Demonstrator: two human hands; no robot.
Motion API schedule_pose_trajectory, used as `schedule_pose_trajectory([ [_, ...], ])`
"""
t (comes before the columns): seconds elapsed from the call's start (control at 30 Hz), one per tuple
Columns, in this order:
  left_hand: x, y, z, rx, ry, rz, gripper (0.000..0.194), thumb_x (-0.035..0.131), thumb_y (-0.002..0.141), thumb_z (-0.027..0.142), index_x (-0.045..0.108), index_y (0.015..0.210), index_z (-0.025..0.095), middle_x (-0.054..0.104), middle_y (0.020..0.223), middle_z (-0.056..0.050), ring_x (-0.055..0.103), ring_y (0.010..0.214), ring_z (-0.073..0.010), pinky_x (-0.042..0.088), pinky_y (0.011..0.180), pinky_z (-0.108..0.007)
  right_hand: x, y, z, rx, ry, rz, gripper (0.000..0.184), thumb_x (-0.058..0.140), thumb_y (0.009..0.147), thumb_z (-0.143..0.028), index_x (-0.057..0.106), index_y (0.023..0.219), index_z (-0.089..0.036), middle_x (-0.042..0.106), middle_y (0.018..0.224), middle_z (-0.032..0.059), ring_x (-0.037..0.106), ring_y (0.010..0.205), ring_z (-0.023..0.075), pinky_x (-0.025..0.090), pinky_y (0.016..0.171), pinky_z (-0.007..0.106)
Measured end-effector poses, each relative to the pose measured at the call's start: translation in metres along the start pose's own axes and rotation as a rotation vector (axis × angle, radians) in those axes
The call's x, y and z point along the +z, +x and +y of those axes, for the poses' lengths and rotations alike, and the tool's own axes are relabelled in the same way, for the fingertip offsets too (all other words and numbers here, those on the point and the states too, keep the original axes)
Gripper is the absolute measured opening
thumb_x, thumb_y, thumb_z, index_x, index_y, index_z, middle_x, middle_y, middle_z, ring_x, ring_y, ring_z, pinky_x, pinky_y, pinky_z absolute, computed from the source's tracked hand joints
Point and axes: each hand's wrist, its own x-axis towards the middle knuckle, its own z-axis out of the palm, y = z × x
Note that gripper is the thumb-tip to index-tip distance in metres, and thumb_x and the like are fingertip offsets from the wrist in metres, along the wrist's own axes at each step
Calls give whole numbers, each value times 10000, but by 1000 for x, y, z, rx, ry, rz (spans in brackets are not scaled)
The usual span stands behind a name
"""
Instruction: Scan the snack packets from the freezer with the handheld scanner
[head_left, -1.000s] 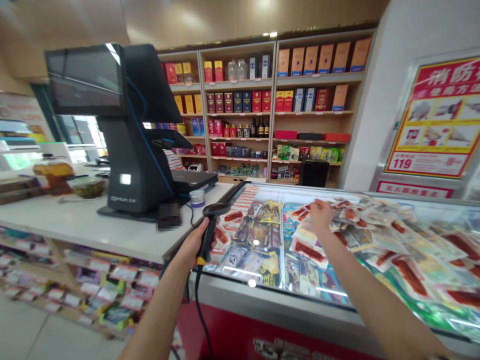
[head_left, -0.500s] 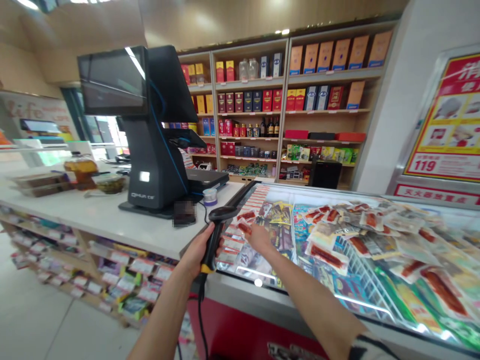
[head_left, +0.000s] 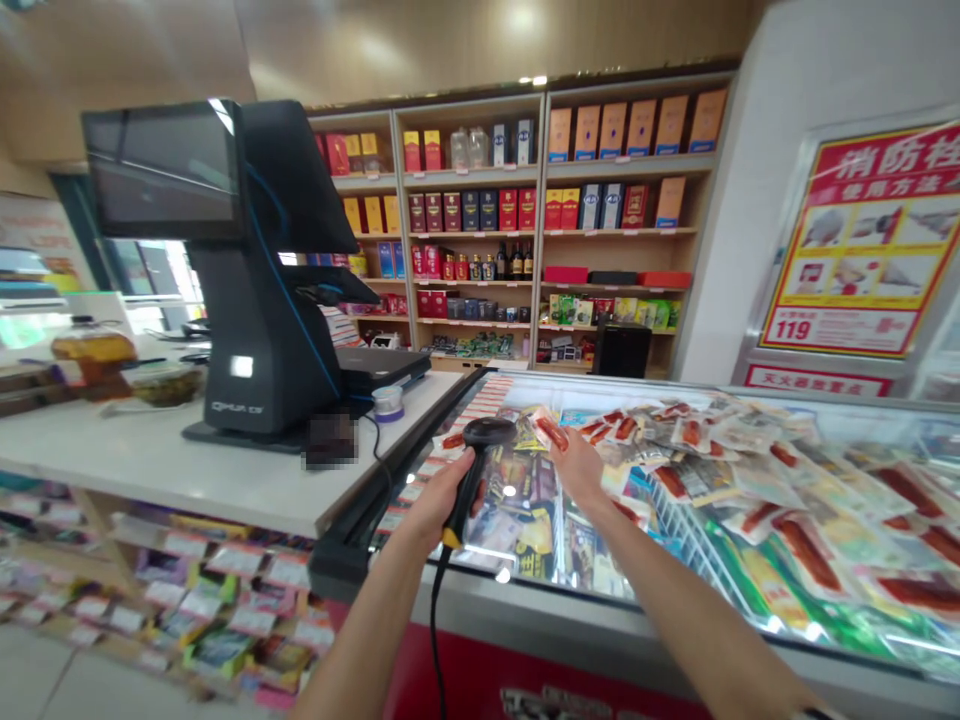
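My left hand (head_left: pixel 439 495) is wrapped round the handle of a black barcode scanner (head_left: pixel 478 462) with a yellow band and a hanging cable. The scanner's head points toward a small clear packet with a red snack (head_left: pixel 550 431), pinched in my right hand (head_left: pixel 579 462). Both hands hover over the left part of the glass lid of a chest freezer (head_left: pixel 525 590). A spread of similar red-snack packets (head_left: pixel 720 450) lies on the glass to the right.
A black checkout terminal with a screen (head_left: pixel 247 270) stands on the white counter (head_left: pixel 150 460) at left, with jars behind it. Wooden shelves of boxed goods (head_left: pixel 540 210) fill the back wall. A red poster (head_left: pixel 862 240) hangs at right. Shelves of small goods (head_left: pixel 187 600) run under the counter.
My right hand left the packet pile, swung left with one packet, and now holds it just right of the scanner head. The scanner shifted slightly right; the camera panned.
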Motion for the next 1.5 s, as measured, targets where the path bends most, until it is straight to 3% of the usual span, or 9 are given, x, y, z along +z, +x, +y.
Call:
schedule_pose_trajectory([
  [0.4,42,14,-2,-31,31,-43,364,482,659,503,467,639,140,510,483,9,459,358,-71,337,349,-184,-15,7,40,-115,-149,130,280,406,755,-319,474,994,-190,592,849,51,546,758,167,332,641,249],
  [0.6,58,23,-13,28,66,-104,379,473,664,507,477,638,129,525,494,-7,464,360,-73,333,351,-184,-23,7,41,-62,-161,147,275,369,772,-340,484,971,-188,598,777,46,555,712,167,332,609,247],
  [0.73,66,26,-12,-21,16,-84,374,475,664,509,464,639,136,501,459,12,465,351,-77,332,343,-181,-33,15,54,-29,-153,155,275,388,764,-344,482,975,-195,592,774,41,550,708,164,332,608,249],
  [0.87,56,25,-1,-55,-60,-30,364,468,674,501,474,668,137,510,462,11,469,354,-77,347,342,-179,-66,36,91,79,-218,229,300,382,758,-338,494,984,-174,576,818,73,529,749,185,332,644,283],
  [1.03,13,22,11,-16,-79,135,334,482,680,471,501,741,143,544,493,2,479,363,-75,358,338,-168,-95,55,119,129,-341,513,391,449,702,-290,468,1064,-145,480,1065,137,391,988,291,275,761,412],
  [1.1,-6,20,13,0,-95,184,337,488,676,470,507,747,141,555,510,-5,483,369,-73,368,345,-168,-83,53,103,10,-312,515,380,442,707,-268,470,1070,-161,437,1132,123,356,1026,279,250,797,418],
  [1.23,-35,9,13,-47,-112,286,332,501,668,464,502,692,132,539,488,1,481,359,-77,358,320,-170,-20,35,28,-301,-174,141,270,395,746,-276,537,965,-206,530,1000,70,439,930,204,284,782,345],
  [1.37,-55,-5,11,-69,-104,312,354,495,667,477,507,679,124,533,476,-2,463,338,-75,342,299,-172,46,26,-54,-394,-78,-159,280,356,769,-329,542,954,-231,568,916,46,484,869,181,328,724,311],
  [1.5,-71,-14,6,-60,-110,309,370,494,666,486,521,664,117,540,491,-10,470,357,-69,358,328,-167,87,29,-107,-388,-57,-238,285,341,776,-321,533,980,-267,539,983,38,462,921,185,330,737,326],
])
